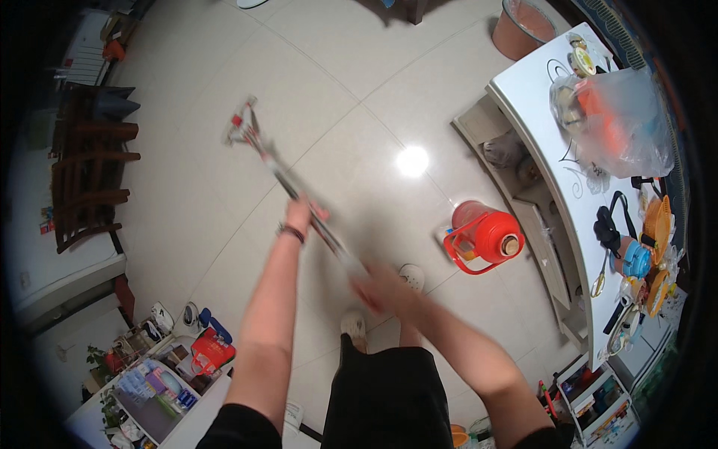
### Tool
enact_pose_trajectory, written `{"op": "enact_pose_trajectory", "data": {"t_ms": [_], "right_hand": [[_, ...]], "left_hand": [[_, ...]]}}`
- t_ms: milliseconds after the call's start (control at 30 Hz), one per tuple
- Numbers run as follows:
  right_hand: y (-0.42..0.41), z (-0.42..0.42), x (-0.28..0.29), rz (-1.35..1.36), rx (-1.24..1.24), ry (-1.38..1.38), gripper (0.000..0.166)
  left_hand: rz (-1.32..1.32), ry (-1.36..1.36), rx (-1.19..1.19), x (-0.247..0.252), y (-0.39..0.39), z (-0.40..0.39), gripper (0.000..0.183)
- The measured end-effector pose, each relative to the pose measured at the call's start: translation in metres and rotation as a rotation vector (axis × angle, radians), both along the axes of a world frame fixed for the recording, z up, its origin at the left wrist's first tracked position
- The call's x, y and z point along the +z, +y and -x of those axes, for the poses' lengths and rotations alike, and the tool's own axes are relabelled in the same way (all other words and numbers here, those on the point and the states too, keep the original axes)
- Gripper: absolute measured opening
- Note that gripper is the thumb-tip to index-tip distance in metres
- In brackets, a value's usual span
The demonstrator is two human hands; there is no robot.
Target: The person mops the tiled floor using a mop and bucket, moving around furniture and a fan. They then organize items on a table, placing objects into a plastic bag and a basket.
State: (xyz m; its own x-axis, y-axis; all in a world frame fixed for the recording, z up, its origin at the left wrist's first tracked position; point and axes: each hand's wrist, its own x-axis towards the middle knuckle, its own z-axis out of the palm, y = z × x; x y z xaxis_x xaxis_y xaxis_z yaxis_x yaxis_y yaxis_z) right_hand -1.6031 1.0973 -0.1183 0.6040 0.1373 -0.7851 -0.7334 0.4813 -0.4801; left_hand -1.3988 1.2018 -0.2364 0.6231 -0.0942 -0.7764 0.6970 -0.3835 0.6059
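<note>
My left hand (302, 216) is closed around the middle of a long mop handle (331, 238), and a dark band circles that wrist. Blurred by motion, my right hand (381, 289) grips the handle's near end. The handle slants away to the upper left, where the red and white mop head (242, 126) is over the pale tiled floor (348, 146). The head is also blurred; whether it touches the tiles I cannot tell. My feet in light clogs (412, 276) are just below the handle.
A red thermos flask (496, 236) with a cork stands right of my feet. Beyond it is a white cabinet (538, 112) bearing a plastic bag (622, 123). A bin (521, 31) is at upper right, wooden chairs (92, 185) at left, a loaded shelf (185, 424) at lower left.
</note>
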Motion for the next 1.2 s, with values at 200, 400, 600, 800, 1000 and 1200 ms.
{"op": "enact_pose_trajectory", "data": {"t_ms": [200,400,600,800,1000,1200], "right_hand": [[0.0,-0.156,-0.052,-0.034,-0.442,-0.036,0.024],[0.061,0.031,0.012,0.075,-0.155,0.074,0.026],[0.212,0.46,0.167,0.173,0.169,0.62,0.035],[0.168,0.418,0.336,0.127,0.27,1.025,0.047],[0.198,0.402,0.237,0.226,0.005,0.979,0.054],[0.067,0.113,0.064,-0.175,0.006,0.513,0.029]], "left_hand": [[-0.02,0.058,-0.359,0.036,-0.044,-0.067,0.042],[-0.178,0.019,-0.575,-0.045,0.028,-0.012,0.055],[0.157,0.125,-0.581,-0.006,0.08,0.331,0.032],[-0.146,1.233,-0.262,0.13,0.096,0.462,0.037],[0.073,1.0,-0.268,0.057,0.08,0.382,0.004],[0.433,0.446,-0.202,-0.126,0.033,0.069,0.022]]}}
